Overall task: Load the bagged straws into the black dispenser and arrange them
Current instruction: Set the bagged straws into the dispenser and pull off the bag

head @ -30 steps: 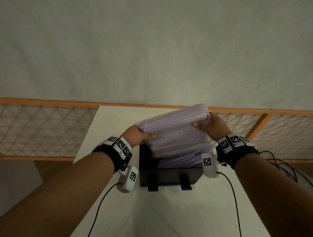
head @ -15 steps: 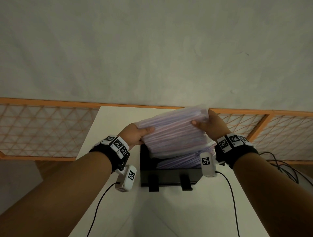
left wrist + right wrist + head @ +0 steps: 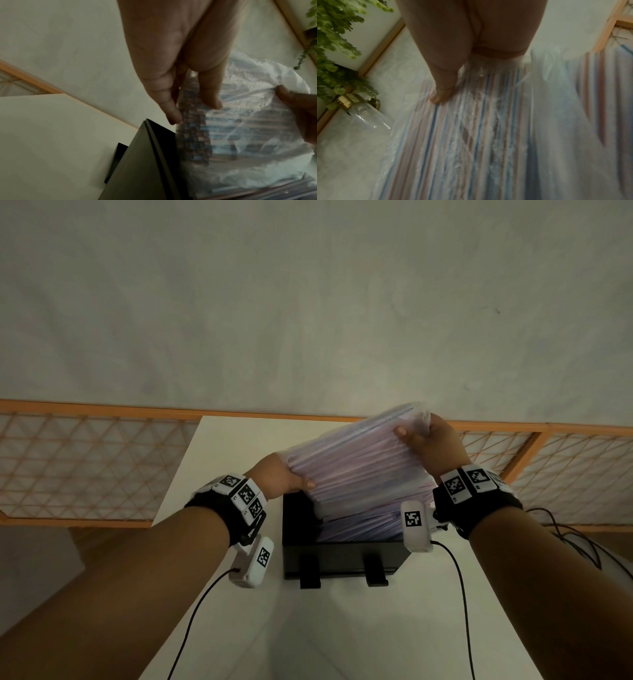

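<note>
A clear plastic bag of striped straws (image 3: pixel 356 463) hangs tilted over the open black dispenser (image 3: pixel 342 556), its right end raised. My left hand (image 3: pixel 287 479) grips the bag's lower left end, thumb on top; in the left wrist view the left hand's fingers (image 3: pixel 173 112) pinch the straw ends just above the dispenser's edge (image 3: pixel 154 148). My right hand (image 3: pixel 428 445) pinches the bag's upper right corner, and its thumb (image 3: pixel 442 94) presses on the plastic over the straws (image 3: pixel 471 142). More straws (image 3: pixel 363 529) lie inside the dispenser under the bag.
The dispenser stands on a white table (image 3: pixel 239 440) against a grey wall. An orange lattice railing (image 3: pixel 85 467) runs behind the table on both sides. Cables (image 3: pixel 561 529) trail off my wrists. A leafy plant (image 3: pixel 335 47) and a glass lamp (image 3: pixel 364 115) are off to the right side.
The bag's right end has risen with my right hand while my left hand has dropped toward the dispenser, so the bag tilts more steeply.
</note>
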`<state>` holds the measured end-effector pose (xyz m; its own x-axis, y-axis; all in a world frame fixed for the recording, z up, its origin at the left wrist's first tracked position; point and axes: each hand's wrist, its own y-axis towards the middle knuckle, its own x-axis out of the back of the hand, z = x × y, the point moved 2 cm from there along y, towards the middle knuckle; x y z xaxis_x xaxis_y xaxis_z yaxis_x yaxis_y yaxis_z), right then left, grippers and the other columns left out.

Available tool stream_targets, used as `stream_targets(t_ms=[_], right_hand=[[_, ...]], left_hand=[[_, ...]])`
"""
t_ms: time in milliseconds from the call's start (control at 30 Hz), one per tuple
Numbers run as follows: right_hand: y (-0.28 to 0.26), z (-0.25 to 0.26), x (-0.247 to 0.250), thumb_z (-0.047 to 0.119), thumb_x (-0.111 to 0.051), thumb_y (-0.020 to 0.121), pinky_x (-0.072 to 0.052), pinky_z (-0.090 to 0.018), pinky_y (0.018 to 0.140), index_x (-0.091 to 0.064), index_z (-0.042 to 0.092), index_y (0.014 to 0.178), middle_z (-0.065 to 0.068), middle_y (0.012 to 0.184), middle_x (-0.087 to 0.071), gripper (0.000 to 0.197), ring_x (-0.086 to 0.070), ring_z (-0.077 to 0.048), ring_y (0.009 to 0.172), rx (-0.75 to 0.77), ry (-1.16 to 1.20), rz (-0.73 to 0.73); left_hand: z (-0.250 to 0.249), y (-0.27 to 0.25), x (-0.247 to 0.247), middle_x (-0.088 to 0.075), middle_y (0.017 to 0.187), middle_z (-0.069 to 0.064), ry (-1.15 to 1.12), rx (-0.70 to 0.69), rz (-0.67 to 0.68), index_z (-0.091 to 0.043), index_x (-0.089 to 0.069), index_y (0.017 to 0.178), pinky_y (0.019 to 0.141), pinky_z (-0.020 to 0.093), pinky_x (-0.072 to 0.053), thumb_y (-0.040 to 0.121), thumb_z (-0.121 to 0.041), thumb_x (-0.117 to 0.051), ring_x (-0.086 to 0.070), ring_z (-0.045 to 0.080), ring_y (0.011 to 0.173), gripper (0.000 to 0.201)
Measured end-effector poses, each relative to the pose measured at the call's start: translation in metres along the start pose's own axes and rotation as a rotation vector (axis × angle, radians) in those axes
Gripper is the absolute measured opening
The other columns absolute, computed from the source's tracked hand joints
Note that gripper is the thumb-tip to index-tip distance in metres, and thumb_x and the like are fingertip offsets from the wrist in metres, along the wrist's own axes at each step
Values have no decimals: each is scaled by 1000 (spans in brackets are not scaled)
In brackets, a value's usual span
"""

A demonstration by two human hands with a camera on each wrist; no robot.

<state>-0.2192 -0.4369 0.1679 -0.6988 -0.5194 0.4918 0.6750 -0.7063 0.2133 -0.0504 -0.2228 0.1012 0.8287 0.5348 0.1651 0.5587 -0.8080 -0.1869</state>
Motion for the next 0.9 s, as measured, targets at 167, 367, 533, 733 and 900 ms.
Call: stream_targets(t_ms=[167, 367, 533, 733, 900], right_hand=[[2, -3, -1, 49, -74, 69, -51, -45, 92, -61, 13, 113, -9, 110, -68, 58, -63, -26, 102, -33, -69, 47], [3, -23, -5, 56, -79, 60, -46, -40, 98, -54, 12, 123, -7, 120, -63, 81, -58, -25, 110, -102, -319, 267], [-2, -26, -7, 33, -72, 80, -45, -32, 83, -63, 7, 108, -6, 97, -65, 39, -61, -27, 96, -101, -273, 201], [0, -23, -15, 44, -70, 78, -49, -38, 90, -65, 9, 107, -11, 106, -69, 46, -62, -28, 100, -80, -251, 191], [-4, -25, -14, 59, -76, 51, -49, -53, 95, -66, 14, 106, -10, 107, -70, 72, -64, -30, 102, -164, 113, 151]], left_hand=[[0, 1, 1, -66, 100, 7, -121, 22, -61, -5, -58, 119, 73, 28, -61, 75, 14, -70, -64, 26, 96, 49], [4, 2, 3, -65, 93, 7, -204, 39, -84, -11, -60, 106, 64, 23, -61, 80, 14, -65, -65, 21, 85, 37], [3, 2, 4, -67, 97, 4, -232, 11, -99, -11, -60, 115, 68, 24, -61, 77, 17, -66, -65, 21, 92, 48], [13, 2, 5, -67, 101, 5, -265, 157, -139, -19, -64, 99, 80, 33, -56, 74, 7, -74, -63, 22, 99, 38], [17, 0, 7, -64, 102, 11, -262, 144, -122, -15, -62, 95, 88, 41, -53, 83, 5, -66, -61, 28, 101, 24]])
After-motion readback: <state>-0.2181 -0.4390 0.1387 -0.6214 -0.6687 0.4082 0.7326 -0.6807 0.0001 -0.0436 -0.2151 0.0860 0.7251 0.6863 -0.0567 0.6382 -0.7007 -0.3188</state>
